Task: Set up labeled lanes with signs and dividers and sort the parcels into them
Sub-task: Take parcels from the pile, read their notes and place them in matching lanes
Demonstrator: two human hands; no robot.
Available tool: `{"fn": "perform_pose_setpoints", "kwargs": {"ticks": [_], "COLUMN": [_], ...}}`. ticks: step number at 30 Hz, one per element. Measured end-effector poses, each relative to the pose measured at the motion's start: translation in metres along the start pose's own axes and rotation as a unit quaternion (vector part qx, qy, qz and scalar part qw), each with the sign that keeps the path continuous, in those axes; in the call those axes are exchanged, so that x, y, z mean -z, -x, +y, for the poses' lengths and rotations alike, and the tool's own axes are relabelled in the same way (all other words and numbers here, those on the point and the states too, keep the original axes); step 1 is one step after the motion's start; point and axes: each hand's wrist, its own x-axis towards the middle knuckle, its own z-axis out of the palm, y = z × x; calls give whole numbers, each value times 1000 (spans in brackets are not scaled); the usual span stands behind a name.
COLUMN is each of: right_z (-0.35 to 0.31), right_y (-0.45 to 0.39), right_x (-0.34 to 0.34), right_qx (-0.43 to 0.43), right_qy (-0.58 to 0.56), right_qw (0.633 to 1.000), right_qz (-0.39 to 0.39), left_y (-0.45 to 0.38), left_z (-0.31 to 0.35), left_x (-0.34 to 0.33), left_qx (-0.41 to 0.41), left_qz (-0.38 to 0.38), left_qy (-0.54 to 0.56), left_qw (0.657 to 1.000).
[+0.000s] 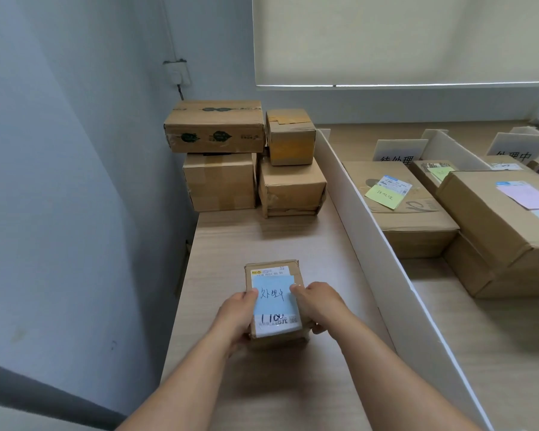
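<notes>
A small cardboard parcel (273,269) with a white shipping label and a blue handwritten sticky note (273,295) sits low in the leftmost lane of the wooden table (231,231). My left hand (237,315) grips its left side, thumb on the note's edge. My right hand (319,306) grips its right side, thumb on the note's upper right corner. A long white divider (371,231) walls this lane off on the right. Beyond it lie parcels (408,219) carrying sticky notes, behind white signs (399,150) with handwritten characters.
Several stacked cardboard boxes (218,181) stand at the far end of the left lane against the blue-grey wall. A second white divider (455,149) and another sign (517,147) stand at the far right. A large parcel (492,219) with a pink note lies stacked at the right.
</notes>
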Motion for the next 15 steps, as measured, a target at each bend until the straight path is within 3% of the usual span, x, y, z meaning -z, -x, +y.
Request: {"fn": "perform_pose_setpoints", "kwargs": {"ticks": [8, 15], "right_z": [25, 48], "right_y": [33, 62], "right_x": [-20, -38], "right_qx": [92, 123], "right_qy": [-119, -170], "right_qw": [988, 976], "right_qz": [29, 61], "left_y": [21, 48], "left_z": [-33, -66], "left_x": [-6, -11], "left_qx": [-75, -137], "left_qz": [26, -17], "left_qy": [16, 5], "left_qw": [997, 990]}}
